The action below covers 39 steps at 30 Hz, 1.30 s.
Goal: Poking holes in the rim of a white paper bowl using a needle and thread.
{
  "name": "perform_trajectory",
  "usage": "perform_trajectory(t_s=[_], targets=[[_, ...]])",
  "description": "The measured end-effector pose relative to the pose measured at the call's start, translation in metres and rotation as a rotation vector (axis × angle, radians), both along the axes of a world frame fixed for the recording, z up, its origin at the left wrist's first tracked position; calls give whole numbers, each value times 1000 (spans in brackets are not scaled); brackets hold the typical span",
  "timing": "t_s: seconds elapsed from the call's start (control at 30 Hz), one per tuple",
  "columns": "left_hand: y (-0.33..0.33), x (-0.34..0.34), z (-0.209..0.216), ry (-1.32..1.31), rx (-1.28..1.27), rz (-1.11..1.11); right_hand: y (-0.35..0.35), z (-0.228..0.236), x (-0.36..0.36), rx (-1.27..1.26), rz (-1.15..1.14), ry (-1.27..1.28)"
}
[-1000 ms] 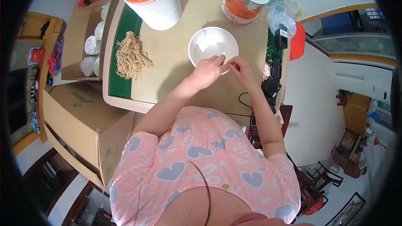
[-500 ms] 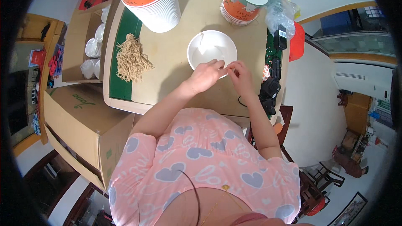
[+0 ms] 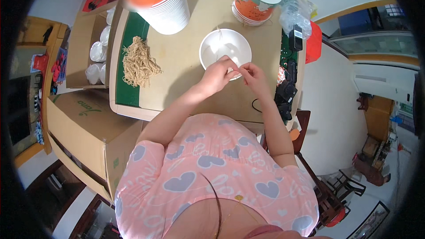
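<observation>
My left hand (image 3: 217, 76) and right hand (image 3: 255, 81) are positioned at the near rim of the white container (image 3: 226, 45), fingertips close together. I cannot tell whether the fingers are closed on anything; the detail is too small. The container sits open end up on the table (image 3: 188, 55). A tan cord bundle (image 3: 138, 63) lies left; a tall container stack (image 3: 167, 12) stands back left, a shorter stack (image 3: 253, 9) back right.
</observation>
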<state>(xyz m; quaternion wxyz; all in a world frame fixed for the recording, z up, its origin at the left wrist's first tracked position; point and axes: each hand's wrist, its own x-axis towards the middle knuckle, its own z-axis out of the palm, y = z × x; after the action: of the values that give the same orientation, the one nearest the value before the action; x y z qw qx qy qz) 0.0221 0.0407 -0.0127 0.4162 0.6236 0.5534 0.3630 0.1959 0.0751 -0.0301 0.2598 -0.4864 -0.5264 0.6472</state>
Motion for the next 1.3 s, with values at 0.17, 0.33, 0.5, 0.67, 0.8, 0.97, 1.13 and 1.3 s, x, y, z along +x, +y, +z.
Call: perform_trajectory(t_s=[0.17, 0.33, 0.5, 0.67, 0.8, 0.97, 1.13, 1.3], targets=[[5, -1, -9, -51, -256, 46, -13, -10, -8, 152, -82, -77], [1, -7, 2, 165, 108, -106, -27, -13, -8, 320, -55, -229], [3, -5, -7, -294, -512, -21, -31, 5, -6, -40, -158, 42], [6, 0, 17, -471, -736, 28, -46, 9, -19, 140, -339, -28], [5, 1, 18, -485, -761, 46, -54, 4, -26, 234, -462, -17], [4, 2, 13, -503, -773, 61, -58, -4, -31, 344, -499, 7], [2, 1, 9, -526, -727, 99, -57, -13, -29, 330, -501, -64], [4, -4, 4, -487, -725, 22, -58, -6, -29, 247, -486, -33]])
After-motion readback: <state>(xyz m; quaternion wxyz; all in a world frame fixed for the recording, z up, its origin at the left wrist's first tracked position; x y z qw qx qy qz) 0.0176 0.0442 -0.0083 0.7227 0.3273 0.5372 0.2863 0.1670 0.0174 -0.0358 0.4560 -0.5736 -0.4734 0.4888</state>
